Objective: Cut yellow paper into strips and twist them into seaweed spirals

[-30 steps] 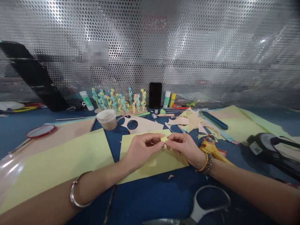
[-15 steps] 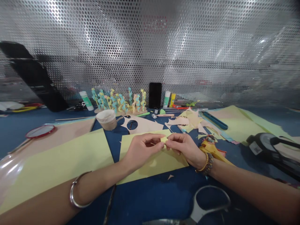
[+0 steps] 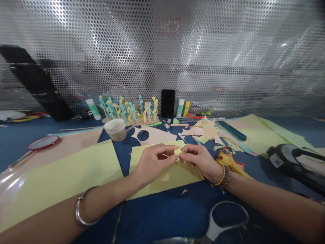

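Between my two hands is a small piece of yellow paper [image 3: 178, 151], pinched at its edges. My left hand [image 3: 155, 159] grips its left side between thumb and fingers. On the opposite side, my right hand [image 3: 199, 158] closes thumb and fingertips on it. The fingertips hide most of the piece, so its full shape cannot be made out. Both hands hover over or rest on a yellow sheet [image 3: 149, 186] that lies on the blue table. Scissors with a grey handle [image 3: 214, 232] lie in front, close to my right forearm.
Behind stand paper coral-like twists [image 3: 123, 110], glue sticks [image 3: 180, 107] and a phone [image 3: 168, 103]. A paper cup [image 3: 115, 130] is left of centre. Paper scraps [image 3: 205, 130], a yellow tool [image 3: 228, 161] and a black device [image 3: 286, 161] lie right. A large yellow sheet [image 3: 76, 176] covers the left.
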### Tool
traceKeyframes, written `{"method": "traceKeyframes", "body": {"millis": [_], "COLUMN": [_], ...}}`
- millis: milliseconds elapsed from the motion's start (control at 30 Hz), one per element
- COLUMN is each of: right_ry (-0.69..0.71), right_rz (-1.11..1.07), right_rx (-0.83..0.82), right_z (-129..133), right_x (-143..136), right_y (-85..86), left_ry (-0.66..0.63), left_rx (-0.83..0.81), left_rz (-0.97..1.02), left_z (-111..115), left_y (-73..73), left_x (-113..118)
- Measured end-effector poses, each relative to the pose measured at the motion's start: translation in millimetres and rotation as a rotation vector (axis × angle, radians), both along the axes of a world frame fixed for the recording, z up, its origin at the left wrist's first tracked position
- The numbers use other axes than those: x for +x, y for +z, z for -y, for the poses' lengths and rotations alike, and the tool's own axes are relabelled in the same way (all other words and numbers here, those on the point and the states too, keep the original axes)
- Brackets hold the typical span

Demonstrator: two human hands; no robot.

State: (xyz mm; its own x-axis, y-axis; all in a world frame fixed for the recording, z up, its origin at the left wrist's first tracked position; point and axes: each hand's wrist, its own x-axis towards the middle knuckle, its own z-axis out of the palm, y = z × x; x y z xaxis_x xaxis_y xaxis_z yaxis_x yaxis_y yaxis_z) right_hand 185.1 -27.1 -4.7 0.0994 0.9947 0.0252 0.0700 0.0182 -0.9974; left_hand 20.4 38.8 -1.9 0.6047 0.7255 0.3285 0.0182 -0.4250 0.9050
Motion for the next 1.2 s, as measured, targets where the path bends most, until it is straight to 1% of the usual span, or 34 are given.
{"method": "traceKeyframes", "body": {"millis": [233, 500, 733, 867, 1033, 1200], "right_ry": [-0.022, -0.039, -0.024, -0.025, 0.004, -0.026], "right_rz": [0.006, 0.019, -0.001, -0.013, -0.037, 0.002], "right_rx": [-0.015, 0.004, 0.024, 0.022, 0.018, 0.01], "right_z": [0.8, -0.4, -0.4, -1.1, -0.2, -0.7], "right_x": [-0.1, 1.0, 2.4, 2.5, 1.8, 1.3], "right_y": [-0.1, -3.0, -4.6, -5.7, -2.9, -2.3], "left_ry": [0.02, 0.011, 0.041, 0.037, 0.084, 0.076], "left_rx": [0.013, -0.051, -0.03, -0.011, -0.013, 0.004], "left_rz": [-0.009, 0.009, 0.007, 0.012, 0.013, 0.01], "left_z": [1.1, -0.9, 0.7, 2.3, 2.2, 0.7], "left_y": [0.7, -1.4, -0.5, 0.9, 3.5, 1.6], "left_x": [0.1, 1.0, 1.0, 0.1, 0.5, 1.3]}}
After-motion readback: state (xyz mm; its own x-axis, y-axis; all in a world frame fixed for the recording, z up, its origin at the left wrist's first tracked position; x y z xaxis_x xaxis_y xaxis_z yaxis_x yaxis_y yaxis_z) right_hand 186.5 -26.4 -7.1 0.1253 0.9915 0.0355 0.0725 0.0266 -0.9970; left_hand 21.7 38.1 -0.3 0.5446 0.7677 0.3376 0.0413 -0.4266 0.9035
